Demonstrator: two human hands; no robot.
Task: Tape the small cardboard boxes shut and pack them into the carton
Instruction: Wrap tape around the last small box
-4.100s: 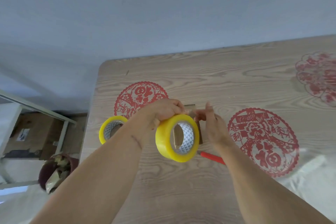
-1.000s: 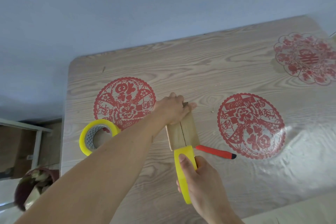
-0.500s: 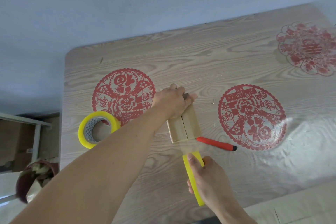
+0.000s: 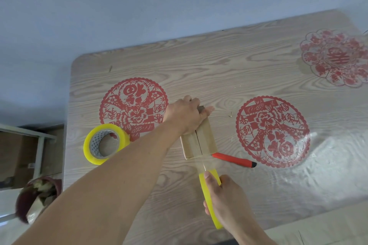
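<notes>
Left hand (image 4: 184, 116) pins small cardboard box (image 4: 200, 141) to anchor tape | right hand (image 4: 227, 201) grips tape roll (image 4: 209, 195), stretching strip over seam.

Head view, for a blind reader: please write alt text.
A left hand presses a small cardboard box on a wooden table while the right hand pulls clear tape from a yellow roll along its seam. A second roll and red knife lie nearby.
</notes>
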